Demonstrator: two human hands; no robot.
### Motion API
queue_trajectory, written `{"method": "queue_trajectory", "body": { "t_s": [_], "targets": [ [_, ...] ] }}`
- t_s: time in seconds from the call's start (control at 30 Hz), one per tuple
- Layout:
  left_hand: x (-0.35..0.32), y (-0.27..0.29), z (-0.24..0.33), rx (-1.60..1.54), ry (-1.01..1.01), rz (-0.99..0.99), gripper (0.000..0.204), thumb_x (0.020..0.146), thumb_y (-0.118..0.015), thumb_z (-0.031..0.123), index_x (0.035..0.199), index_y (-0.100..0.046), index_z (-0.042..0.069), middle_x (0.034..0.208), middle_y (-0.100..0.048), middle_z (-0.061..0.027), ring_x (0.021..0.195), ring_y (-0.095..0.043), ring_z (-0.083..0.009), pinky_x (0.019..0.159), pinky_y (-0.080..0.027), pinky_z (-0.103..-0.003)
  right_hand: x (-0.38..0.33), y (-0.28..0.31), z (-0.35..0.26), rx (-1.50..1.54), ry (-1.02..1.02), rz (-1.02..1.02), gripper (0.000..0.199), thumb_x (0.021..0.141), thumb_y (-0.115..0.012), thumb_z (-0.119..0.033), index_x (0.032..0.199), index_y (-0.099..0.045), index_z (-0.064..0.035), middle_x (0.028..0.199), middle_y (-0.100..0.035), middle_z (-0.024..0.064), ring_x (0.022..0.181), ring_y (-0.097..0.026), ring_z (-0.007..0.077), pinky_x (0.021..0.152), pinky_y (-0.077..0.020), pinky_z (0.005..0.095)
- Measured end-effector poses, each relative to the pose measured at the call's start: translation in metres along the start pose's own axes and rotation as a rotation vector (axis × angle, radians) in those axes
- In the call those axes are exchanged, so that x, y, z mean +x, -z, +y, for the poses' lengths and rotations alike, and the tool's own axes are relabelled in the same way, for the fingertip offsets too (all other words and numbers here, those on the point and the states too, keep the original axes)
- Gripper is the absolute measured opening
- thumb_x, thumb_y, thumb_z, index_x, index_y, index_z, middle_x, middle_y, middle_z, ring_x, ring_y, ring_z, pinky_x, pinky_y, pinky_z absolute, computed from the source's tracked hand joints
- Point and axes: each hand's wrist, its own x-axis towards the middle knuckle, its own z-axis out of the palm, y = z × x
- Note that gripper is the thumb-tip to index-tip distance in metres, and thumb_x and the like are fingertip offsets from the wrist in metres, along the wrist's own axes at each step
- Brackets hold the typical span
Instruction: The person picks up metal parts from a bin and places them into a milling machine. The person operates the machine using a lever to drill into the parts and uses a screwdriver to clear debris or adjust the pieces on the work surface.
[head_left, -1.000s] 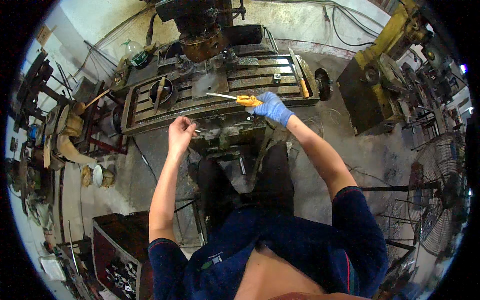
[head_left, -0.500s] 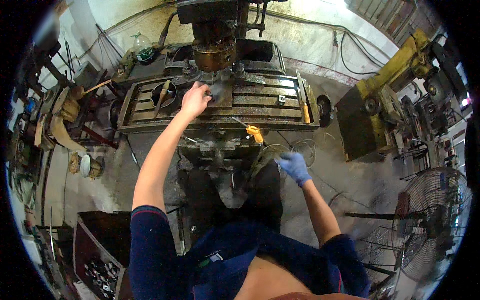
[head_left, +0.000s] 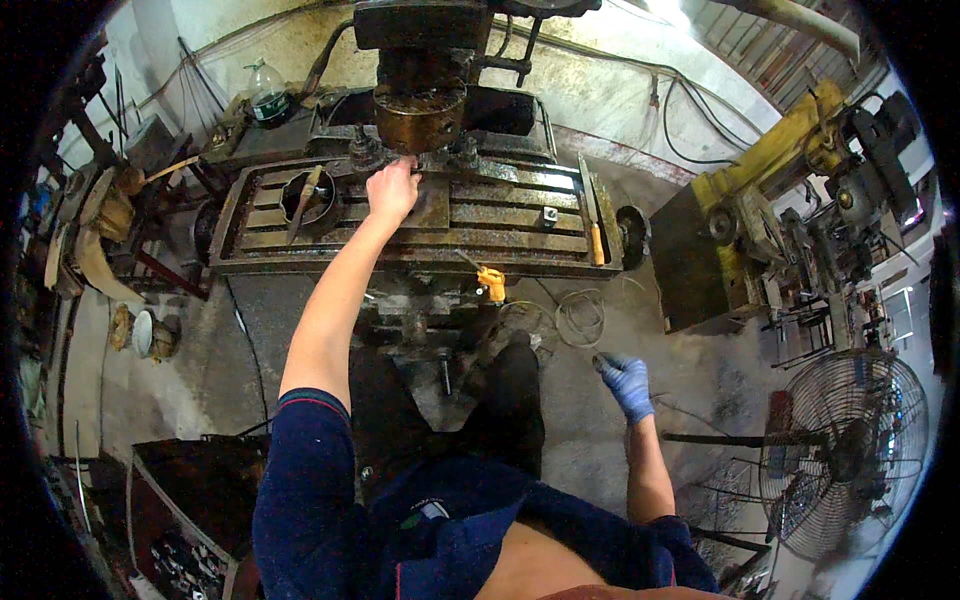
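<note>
My bare left hand [head_left: 393,190] reaches over the machine's slotted metal table [head_left: 345,245], just below the round brownish spindle head [head_left: 420,118]. Its fingers are closed at the tips; what they grip, if anything, is hidden. Away from the table, low over the floor at the right, hangs my right hand [head_left: 627,387] in a blue glove. Those fingers are curled together, with a small dark bit at the tips too small to name. A yellow air blow gun [head_left: 490,284] hangs at the table's front edge between the hands.
On the table lie a round pot [head_left: 322,213] with a brush [head_left: 303,208] across it, a small metal block [head_left: 549,216] and an orange-handled file [head_left: 597,243]. A coiled hose [head_left: 582,318] lies on the floor. Right stands a large fan [head_left: 850,450]; lower left, a metal bin [head_left: 190,470].
My left hand has moved slightly farther in, up to the spindle head. My right hand has drawn back toward me and to the right, away from the table.
</note>
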Motion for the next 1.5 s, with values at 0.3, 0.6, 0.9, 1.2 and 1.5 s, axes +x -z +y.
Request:
{"method": "queue_trajectory", "body": {
  "t_s": [0.3, 0.6, 0.9, 1.2, 1.5],
  "targets": [
    [-0.002, -0.006, -0.009, -0.052, 0.166, 0.016, 0.030, 0.073, -0.065, 0.030, 0.085, -0.055, 0.004, 0.071, -0.063, -0.0162, 0.069, -0.062, -0.0346, 0.061, -0.048, -0.044, 0.114, 0.168, -0.221, -0.270, 0.558, 0.667, 0.029, 0.089, -0.049, -0.019, 0.108, -0.057, 0.0014, 0.102, -0.061, 0.0105, 0.093, -0.056, 0.0213, 0.087, -0.0421, 0.0306],
    [0.004, -0.005, -0.007, -0.052, 0.172, 0.000, 0.028, 0.073, -0.064, 0.030, 0.086, -0.056, 0.007, 0.070, -0.062, -0.0154, 0.070, -0.062, -0.0342, 0.063, -0.049, -0.044, 0.113, 0.201, -0.342, 0.383, 1.342, 0.644, 0.038, 0.087, -0.043, -0.029, 0.111, -0.052, -0.0001, 0.112, -0.054, 0.0172, 0.109, -0.050, 0.0307, 0.097, -0.0366, 0.0449],
    [0.003, -0.001, -0.010, -0.077, 0.180, -0.028, 0.026, 0.074, -0.064, 0.029, 0.088, -0.057, 0.008, 0.072, -0.062, -0.0150, 0.072, -0.062, -0.0336, 0.064, -0.049, -0.044, 0.094, 0.104, -0.277, 0.659, 1.240, 0.629, 0.030, 0.088, -0.045, -0.032, 0.084, -0.050, -0.0026, 0.087, -0.055, 0.0142, 0.099, -0.052, 0.0375, 0.098, -0.0301, 0.0527],
    [0.007, -0.003, -0.011, -0.041, 0.164, -0.029, 0.028, 0.073, -0.065, 0.030, 0.089, -0.058, 0.007, 0.072, -0.062, -0.0159, 0.073, -0.062, -0.0343, 0.064, -0.049, -0.045, 0.098, 0.097, -0.269, 0.640, 1.180, 0.700, 0.023, 0.086, -0.048, -0.024, 0.080, -0.053, -0.0022, 0.081, -0.056, 0.0106, 0.093, -0.056, 0.0291, 0.094, -0.0358, 0.0476],
    [0.000, 0.017, -0.021, -0.052, 0.115, -0.115, 0.030, 0.073, -0.066, 0.032, 0.090, -0.060, 0.009, 0.080, -0.063, -0.0152, 0.078, -0.061, -0.0332, 0.066, -0.049, -0.044, 0.091, 0.096, -0.283, 0.668, 1.163, 0.644, 0.029, 0.085, -0.048, -0.030, 0.079, -0.051, -0.0019, 0.084, -0.055, 0.0114, 0.098, -0.054, 0.0338, 0.094, -0.0350, 0.0461]
  ]
}}
